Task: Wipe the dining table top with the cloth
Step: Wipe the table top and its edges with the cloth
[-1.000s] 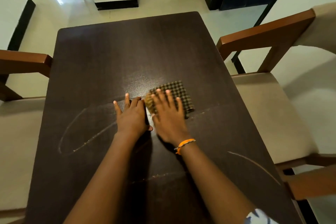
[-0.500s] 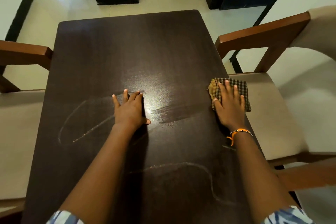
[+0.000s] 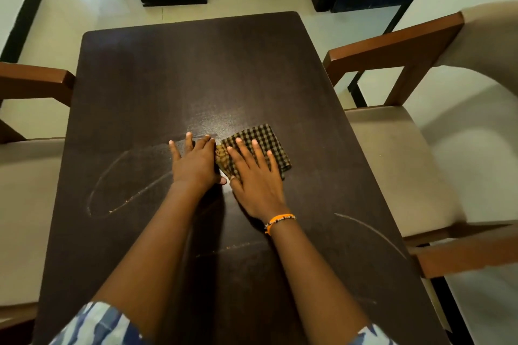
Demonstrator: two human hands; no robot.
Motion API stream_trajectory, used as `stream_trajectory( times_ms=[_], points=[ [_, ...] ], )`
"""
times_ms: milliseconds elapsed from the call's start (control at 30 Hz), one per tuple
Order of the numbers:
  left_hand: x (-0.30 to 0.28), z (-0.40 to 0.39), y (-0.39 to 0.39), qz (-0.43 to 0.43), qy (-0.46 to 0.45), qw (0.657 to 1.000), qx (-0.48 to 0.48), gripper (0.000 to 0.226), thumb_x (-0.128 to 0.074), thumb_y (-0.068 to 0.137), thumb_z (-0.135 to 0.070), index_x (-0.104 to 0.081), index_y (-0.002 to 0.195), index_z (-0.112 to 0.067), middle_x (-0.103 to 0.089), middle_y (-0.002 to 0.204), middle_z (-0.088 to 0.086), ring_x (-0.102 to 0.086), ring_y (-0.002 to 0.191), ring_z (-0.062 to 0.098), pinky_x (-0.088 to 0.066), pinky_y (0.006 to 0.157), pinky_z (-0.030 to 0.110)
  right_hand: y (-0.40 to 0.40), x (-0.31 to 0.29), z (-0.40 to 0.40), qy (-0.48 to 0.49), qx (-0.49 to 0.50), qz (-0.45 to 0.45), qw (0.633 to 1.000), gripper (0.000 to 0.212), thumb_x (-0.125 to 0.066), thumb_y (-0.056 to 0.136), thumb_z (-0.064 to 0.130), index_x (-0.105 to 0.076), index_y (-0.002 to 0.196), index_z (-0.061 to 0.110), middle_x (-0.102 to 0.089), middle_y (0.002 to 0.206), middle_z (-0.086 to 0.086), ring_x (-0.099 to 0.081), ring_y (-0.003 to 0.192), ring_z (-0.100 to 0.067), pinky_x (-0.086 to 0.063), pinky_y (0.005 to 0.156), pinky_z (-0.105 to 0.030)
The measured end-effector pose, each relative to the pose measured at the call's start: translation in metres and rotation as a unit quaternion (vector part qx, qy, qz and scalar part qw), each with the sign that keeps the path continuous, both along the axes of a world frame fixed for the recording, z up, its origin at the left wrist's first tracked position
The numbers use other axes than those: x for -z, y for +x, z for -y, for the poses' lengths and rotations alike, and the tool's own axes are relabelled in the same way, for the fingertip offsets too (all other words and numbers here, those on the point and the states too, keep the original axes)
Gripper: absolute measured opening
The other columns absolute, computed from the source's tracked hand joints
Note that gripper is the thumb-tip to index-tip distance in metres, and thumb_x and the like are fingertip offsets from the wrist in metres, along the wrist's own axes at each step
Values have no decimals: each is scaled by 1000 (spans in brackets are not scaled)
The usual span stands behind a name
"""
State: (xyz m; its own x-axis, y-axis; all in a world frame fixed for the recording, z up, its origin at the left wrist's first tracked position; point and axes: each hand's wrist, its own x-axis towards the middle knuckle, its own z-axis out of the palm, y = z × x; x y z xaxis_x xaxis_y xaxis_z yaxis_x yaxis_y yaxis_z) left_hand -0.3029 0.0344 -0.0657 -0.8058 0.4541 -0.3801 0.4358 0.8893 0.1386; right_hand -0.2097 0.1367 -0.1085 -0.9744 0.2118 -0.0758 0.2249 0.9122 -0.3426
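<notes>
now right hand [image 3: 253, 185] flat on cloth [image 3: 262, 145], fingers spread; left hand [image 3: 196, 162] flat on table [image 3: 182, 78], gripping nothing.

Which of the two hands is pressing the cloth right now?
The right hand, the one with the orange bracelet, lies flat on the checked cloth. The left hand rests on the bare table beside it.

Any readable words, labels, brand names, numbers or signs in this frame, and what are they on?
None. The checked brown-and-tan cloth, dark wooden dining table top, orange beaded bracelet, blue-and-white patterned sleeve and brown wooden chairs with beige cushions carry no lettering. The pale curved lines on the table are streaks, not writing.
</notes>
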Motion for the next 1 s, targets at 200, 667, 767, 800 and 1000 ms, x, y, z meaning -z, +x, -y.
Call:
stream_trajectory(
  times_ms=[200, 667, 767, 800, 1000],
  points=[
    [0, -1, 2, 3, -6, 1000, -3, 97, -73, 73, -38, -16, 147, -14, -12, 158, 1, 7, 146, 28, 9, 111, 58, 28, 0, -100, 30, 114, 11, 993, 60, -41, 94, 33, -15, 149, 32, -6, 159, 8, 0, 147, -19, -3, 116, -43],
    [2, 7, 1, -38, -1, 999, 24, 97, -67, 74, -50, -15, 148, -15, -13, 158, 2, 11, 144, 31, 14, 107, 61, 24, -7, -72, 47, 189, 35, 980, 61, -36, 97, 31, -8, 150, 27, 0, 160, 1, 6, 146, -25, 2, 115, -50],
    [0, 19, 6, -85, 17, 996, 27, 94, -62, 76, -54, -15, 148, -15, -14, 157, 1, 15, 144, 31, 19, 105, 60, -2, -8, 11, 29, 90, 17, 995, 63, -38, 95, 31, -8, 150, 26, 2, 160, 2, 7, 146, -25, 5, 115, -49],
    [0, 25, 8, -96, 28, 995, 24, 90, -60, 79, -51, -14, 148, -14, -13, 158, 1, 15, 144, 31, 19, 105, 60, -10, -8, 32, 30, 57, 16, 998, 63, -38, 95, 32, -9, 150, 25, 1, 160, 1, 6, 146, -26, 5, 114, -49],
    [1, 109, 0, -78, 48, 992, -92, 79, -59, 84, -40, -18, 148, -16, -15, 157, 0, 14, 144, 28, 17, 107, 60, -36, -2, 28, 93, -62, -6, 994, 63, -37, 86, 48, -29, 145, 31, -17, 158, 4, -4, 146, -31, 15, 111, -52]
  ],
)
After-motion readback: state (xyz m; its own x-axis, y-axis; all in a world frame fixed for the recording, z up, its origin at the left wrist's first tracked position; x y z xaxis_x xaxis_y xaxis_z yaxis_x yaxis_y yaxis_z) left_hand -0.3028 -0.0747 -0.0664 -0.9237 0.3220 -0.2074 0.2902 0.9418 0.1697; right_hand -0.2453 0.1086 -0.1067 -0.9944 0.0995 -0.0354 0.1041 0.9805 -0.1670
